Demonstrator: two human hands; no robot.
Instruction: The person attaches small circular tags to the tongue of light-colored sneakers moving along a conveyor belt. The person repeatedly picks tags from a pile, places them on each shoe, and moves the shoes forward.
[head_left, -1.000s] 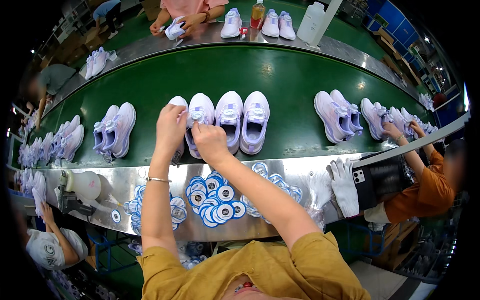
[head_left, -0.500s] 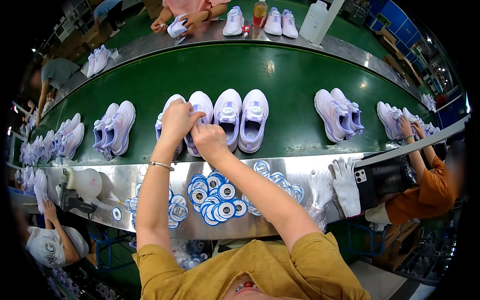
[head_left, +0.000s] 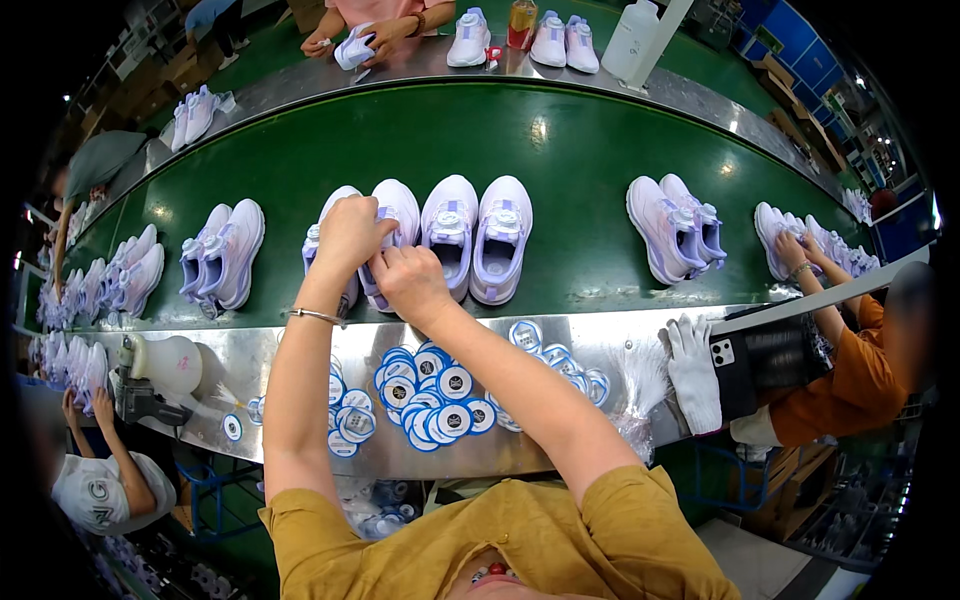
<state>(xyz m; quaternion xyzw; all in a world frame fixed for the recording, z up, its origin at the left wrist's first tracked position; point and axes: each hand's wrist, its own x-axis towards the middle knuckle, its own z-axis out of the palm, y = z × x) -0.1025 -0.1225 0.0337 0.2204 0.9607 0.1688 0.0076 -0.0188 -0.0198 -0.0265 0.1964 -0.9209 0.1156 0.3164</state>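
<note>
Four pale lilac-white sneakers stand side by side in front of me on a green belt. My left hand (head_left: 352, 236) lies over the leftmost sneaker (head_left: 342, 197) and hides much of it. Its fingers are pinched at the opening of the second sneaker (head_left: 398, 205). My right hand (head_left: 411, 285) meets it there, thumb and fingers pressed together at that sneaker's collar. What the fingertips hold is hidden. The third sneaker (head_left: 449, 215) and fourth sneaker (head_left: 502, 230) stand untouched to the right, each with a round dial on the tongue.
Round blue-and-white tags (head_left: 425, 385) lie in piles on the metal ledge (head_left: 480, 455). Clear plastic ties (head_left: 640, 385), a white glove (head_left: 693, 375), a phone (head_left: 733, 372) and a tagging gun (head_left: 145, 390) lie there too. More sneakers (head_left: 665, 225) stand along the belt (head_left: 560, 130); co-workers handle some.
The four sneakers in front of me have shifted slightly left, and both my hands have moved left with them. At the lower left, a co-worker's hands have changed position at the shoes.
</note>
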